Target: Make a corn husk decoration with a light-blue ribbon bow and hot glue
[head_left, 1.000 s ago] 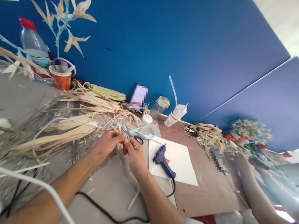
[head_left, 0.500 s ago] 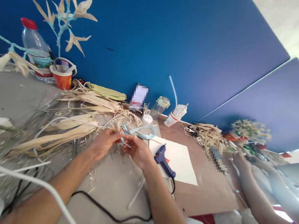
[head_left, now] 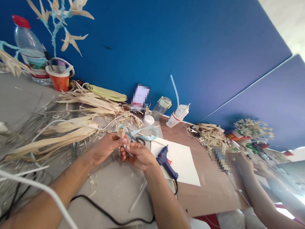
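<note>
My left hand [head_left: 107, 147] is closed, pinching a small corn husk flower [head_left: 123, 131] between thumb and fingers, its pale petals pointing up. Against its base, my right hand [head_left: 140, 157] pinches a narrow light blue strip [head_left: 127, 150], fingers curled together. The two hands nearly touch, and their fingers hide much of the flower's lower part. Just behind them lies a loop of light blue ribbon [head_left: 152, 129], with dark scissor handles [head_left: 141, 140] beside it. A blue glue gun [head_left: 166, 160] rests on white paper [head_left: 189, 167] to the right of my right hand.
Dried corn husks [head_left: 81, 133] spread leftward. A husk flower branch [head_left: 55, 31] stands near a red-capped bottle [head_left: 31, 50] and orange cup [head_left: 59, 79]. A black cord [head_left: 106, 214] crosses the front. At right, another person's arm [head_left: 257, 198] reaches over the table.
The view has shifted slightly. My right hand has turned and its fingers have curled in closer around the blue strip, while my left hand keeps its pinch on the flower.
</note>
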`<state>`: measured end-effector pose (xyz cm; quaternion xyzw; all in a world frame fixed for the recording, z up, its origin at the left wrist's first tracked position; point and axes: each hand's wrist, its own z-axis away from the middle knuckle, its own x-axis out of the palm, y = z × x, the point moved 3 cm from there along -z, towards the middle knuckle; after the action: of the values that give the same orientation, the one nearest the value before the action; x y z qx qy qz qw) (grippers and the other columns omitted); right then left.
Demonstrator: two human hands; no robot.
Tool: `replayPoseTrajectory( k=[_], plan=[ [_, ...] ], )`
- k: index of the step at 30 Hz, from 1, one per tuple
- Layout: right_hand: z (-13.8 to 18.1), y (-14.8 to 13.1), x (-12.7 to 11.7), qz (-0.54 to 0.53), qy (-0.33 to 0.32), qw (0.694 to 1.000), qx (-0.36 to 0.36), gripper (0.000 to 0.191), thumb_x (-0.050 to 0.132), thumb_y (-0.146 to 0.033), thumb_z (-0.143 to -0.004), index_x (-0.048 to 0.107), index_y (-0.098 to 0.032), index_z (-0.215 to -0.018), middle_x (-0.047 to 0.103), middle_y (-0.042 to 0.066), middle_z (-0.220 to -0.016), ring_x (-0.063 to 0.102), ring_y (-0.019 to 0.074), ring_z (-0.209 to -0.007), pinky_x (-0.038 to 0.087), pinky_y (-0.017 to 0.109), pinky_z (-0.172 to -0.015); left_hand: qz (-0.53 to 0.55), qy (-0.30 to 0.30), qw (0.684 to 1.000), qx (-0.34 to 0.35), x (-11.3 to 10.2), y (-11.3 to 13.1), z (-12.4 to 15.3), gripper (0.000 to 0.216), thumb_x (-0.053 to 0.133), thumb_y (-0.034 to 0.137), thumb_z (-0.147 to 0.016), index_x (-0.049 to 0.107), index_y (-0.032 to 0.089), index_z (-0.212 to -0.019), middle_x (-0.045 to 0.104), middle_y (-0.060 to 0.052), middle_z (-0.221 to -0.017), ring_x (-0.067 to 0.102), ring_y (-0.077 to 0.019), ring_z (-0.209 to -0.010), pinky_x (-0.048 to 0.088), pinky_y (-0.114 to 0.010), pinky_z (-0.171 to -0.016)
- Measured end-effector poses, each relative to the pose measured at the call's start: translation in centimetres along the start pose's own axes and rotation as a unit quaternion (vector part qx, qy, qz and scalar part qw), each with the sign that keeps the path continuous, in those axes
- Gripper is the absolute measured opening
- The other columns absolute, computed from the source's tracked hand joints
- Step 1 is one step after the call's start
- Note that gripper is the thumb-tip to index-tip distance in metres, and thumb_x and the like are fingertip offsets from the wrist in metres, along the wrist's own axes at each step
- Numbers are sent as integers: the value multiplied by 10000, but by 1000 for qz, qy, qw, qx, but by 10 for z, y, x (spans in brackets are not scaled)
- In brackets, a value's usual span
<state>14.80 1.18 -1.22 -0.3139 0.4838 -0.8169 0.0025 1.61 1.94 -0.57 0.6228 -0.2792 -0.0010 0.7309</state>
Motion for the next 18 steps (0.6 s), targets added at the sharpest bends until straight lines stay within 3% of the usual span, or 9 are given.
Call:
replayPoseTrajectory(
  k=[4, 9, 11, 14, 18],
  plan=[
    [-2, 3, 1, 44, 23, 998, -44, 293, 845, -323, -558, 627, -147, -644, 603, -19, -627, 518, 87, -556, 417, 232, -581, -22, -3, 1000, -2, -1, -3, -2, 301, 734, 450, -708, 683, 154, -733, 621, -24, -628, 579, -159, -572, 502, -314, -587],
    [1, -4, 4, 181, 130, 957, -184, 262, 787, -303, -615, 639, -183, -795, 632, -11, -754, 568, 138, -710, 448, 266, -684, -55, 124, 990, 39, -13, -1, -5, 306, 805, 406, -599, 697, 181, -774, 658, -15, -710, 594, -173, -702, 467, -289, -675],
    [7, -14, 3, 254, 199, 911, -256, 257, 736, -316, -681, 671, -197, -899, 650, 33, -904, 581, 192, -896, 458, 311, -793, -62, 139, 987, 42, -17, -1, -6, 321, 781, 437, -623, 706, 185, -807, 691, -43, -795, 612, -206, -775, 473, -318, -729],
    [18, -29, 2, 380, 293, 807, -345, 224, 655, -270, -772, 704, -209, -982, 629, 72, -1030, 545, 216, -1032, 406, 351, -923, -112, 148, 982, 40, -18, 0, -8, 338, 774, 481, -608, 706, 188, -765, 688, -59, -771, 604, -241, -791, 459, -358, -765],
    [19, -29, 11, 552, 255, 731, -309, 146, 681, -262, -769, 738, -232, -900, 648, 51, -853, 560, 217, -901, 390, 355, -859, -134, 155, 977, 55, -10, 9, -5, 344, 795, 480, -538, 682, 196, -695, 675, -49, -695, 583, -244, -732, 446, -355, -711]
  ],
)
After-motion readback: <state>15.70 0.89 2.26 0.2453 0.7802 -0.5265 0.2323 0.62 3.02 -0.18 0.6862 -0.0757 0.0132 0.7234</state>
